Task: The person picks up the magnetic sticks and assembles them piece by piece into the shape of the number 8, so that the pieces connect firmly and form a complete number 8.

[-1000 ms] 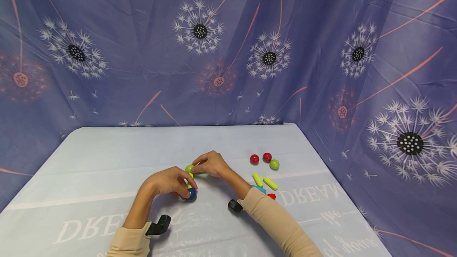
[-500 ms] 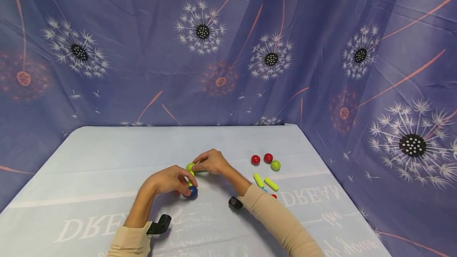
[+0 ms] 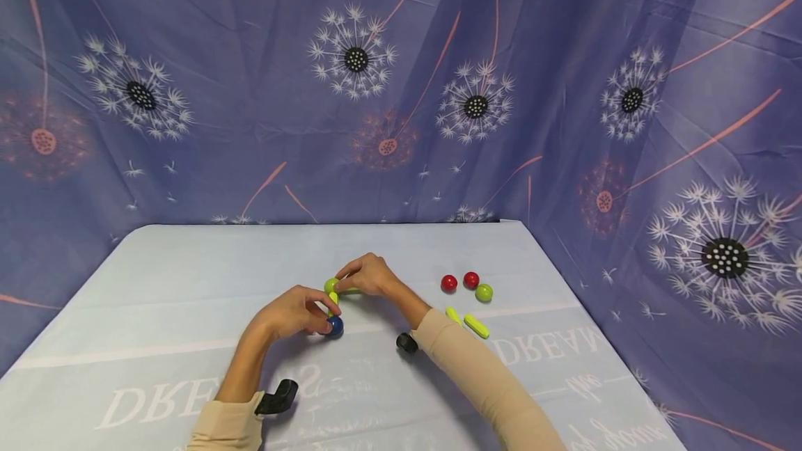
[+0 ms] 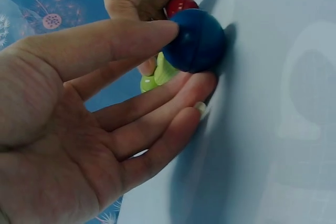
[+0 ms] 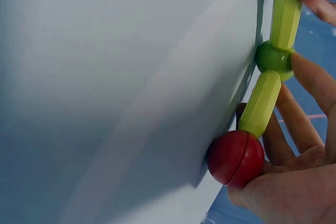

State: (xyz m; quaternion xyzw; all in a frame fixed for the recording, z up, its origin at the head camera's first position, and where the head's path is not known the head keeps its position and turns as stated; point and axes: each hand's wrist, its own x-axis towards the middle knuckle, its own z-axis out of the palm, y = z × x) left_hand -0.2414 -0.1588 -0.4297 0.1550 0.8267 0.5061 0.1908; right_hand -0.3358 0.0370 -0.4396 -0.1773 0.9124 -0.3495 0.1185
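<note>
Between thumb and fingers, my left hand (image 3: 289, 312) pinches a blue ball (image 3: 335, 327), low over the table. A yellow-green ribbed stick (image 5: 286, 19) joins this ball to a green ball (image 5: 275, 60). From the green ball a second yellow-green stick (image 5: 261, 103) runs to a red ball (image 5: 236, 158), so the pieces form a bent chain. My right hand (image 3: 370, 275) grips the chain at the green ball, its fingers passing behind the second stick. In the head view that hand hides the red ball, which shows in both wrist views.
To the right lie two loose red balls (image 3: 448, 284) (image 3: 471, 280) and a loose green ball (image 3: 484, 292). Two yellow-green sticks (image 3: 476, 326) lie nearer, one partly behind the right sleeve (image 3: 476, 381). A patterned curtain (image 3: 250, 89) stands behind the pale tablecloth (image 3: 207, 256).
Both hands have shifted slightly away from the person with the chain. The right sleeve now covers the blue and red pieces that showed beside it earlier.
</note>
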